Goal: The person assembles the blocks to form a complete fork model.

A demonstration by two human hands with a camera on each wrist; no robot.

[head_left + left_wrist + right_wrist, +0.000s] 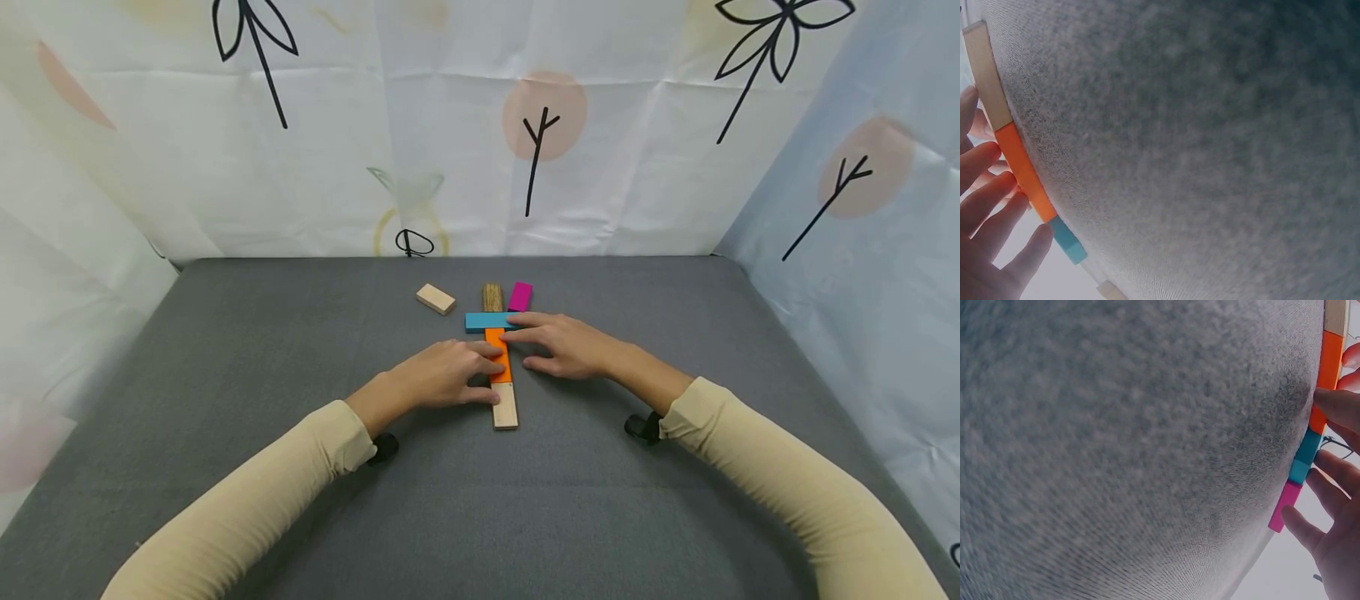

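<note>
A blue block (484,322) lies crosswise over a column of an orange block (495,337) and a pale wooden block (506,414), set end to end. My left hand (442,375) reaches in from the left, its spread fingertips on the orange block and the thumb at the pale one. From the other side, my right hand (567,347) rests fingertips on the blue block's right end and along the orange block's edge. In the left wrist view the fingers are loosely extended beside the orange block (1027,175). The right wrist view shows fingers along the teal-blue block (1307,449).
Beyond the blue block stand a dark striped wooden block (492,297) and a magenta block (521,297). Another pale wooden block (436,298) lies apart at the back left. The grey table (480,517) ends at a printed white cloth (465,150) behind.
</note>
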